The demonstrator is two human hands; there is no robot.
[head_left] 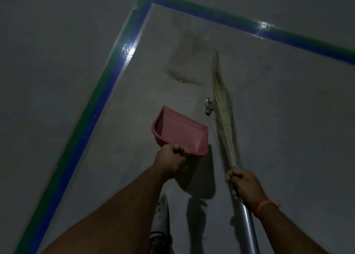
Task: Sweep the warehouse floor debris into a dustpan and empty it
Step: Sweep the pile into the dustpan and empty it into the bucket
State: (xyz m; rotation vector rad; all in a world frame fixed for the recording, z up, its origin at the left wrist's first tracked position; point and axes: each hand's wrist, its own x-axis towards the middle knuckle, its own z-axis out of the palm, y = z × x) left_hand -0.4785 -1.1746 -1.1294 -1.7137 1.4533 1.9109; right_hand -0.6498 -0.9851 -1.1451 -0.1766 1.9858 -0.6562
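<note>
On grey floor (269, 119), inside blue-green taped corner (107, 84): left hand (170, 162), fingers curled tight round handle of pink plastic dustpan (182, 132), held clear of the floor, mouth toward 11 o'clock. Right hand (244, 184) wrapped round silver-handled grass broom (224, 115), bristles toward 12 o'clock. Crumpled shiny scrap (209, 107) touching bristles at 9 o'clock side. Brown dust smear (184, 61) at 12 o'clock from dustpan.

No legible text or markings.
</note>
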